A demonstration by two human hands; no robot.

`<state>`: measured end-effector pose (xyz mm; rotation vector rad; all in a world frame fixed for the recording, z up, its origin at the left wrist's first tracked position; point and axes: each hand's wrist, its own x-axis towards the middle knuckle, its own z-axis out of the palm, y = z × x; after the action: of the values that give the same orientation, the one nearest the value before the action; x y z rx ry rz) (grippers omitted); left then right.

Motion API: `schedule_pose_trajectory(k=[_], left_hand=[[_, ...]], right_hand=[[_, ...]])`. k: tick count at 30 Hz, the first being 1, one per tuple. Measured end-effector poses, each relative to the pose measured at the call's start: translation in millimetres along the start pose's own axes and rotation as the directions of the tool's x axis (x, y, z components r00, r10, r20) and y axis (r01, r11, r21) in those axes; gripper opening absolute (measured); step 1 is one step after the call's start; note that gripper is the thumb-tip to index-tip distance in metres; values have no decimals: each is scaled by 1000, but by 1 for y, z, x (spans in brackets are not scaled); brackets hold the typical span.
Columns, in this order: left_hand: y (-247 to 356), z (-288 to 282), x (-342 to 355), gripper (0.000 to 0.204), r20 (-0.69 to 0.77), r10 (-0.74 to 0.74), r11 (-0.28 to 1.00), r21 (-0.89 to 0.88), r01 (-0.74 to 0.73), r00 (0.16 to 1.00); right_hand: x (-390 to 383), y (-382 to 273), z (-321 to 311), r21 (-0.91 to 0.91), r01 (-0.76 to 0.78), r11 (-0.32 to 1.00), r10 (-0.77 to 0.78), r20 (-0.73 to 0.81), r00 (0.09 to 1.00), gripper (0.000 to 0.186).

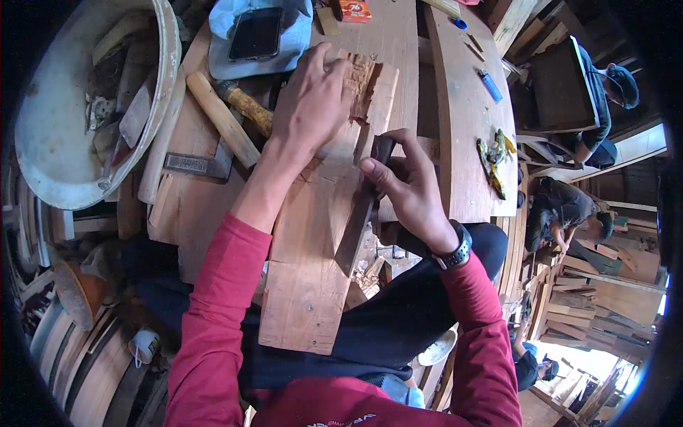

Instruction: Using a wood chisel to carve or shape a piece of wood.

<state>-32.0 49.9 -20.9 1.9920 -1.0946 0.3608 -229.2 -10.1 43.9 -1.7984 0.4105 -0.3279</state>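
A light brown wooden board lies lengthwise in front of me, its near end above my lap. At its far end is a rough, chipped-out recess. My left hand is closed over the far left part of the board, fingertips beside the recess. My right hand grips the upper end of a long, flat, dark metal-bladed tool. Its blade points toward me and lies along the board's right edge, widening to a slanted end. Whether the blade has teeth, I cannot tell.
A white basin with tools stands left. Nearby lie a metal-bladed tool, a wooden handle and a phone on pale cloth. A blue lighter and banana peels lie right. Several people work beyond, at right.
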Motion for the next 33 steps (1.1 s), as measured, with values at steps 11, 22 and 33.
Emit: schedule_pose_trajectory(k=[11, 22, 33], left_hand=[[7, -10, -3, 33, 123, -76, 997, -7, 77, 989], [-1, -5, 0, 35, 62, -32, 999, -12, 33, 998], [0, -3, -2, 33, 21, -19, 1000, -9, 19, 1000]], right_hand=[[5, -5, -11, 63, -71, 995, 68, 51, 996, 32], [11, -8, -15, 170, -78, 982, 97, -110, 989, 24], [9, -6, -14, 176, -87, 980, 105, -98, 990, 23]])
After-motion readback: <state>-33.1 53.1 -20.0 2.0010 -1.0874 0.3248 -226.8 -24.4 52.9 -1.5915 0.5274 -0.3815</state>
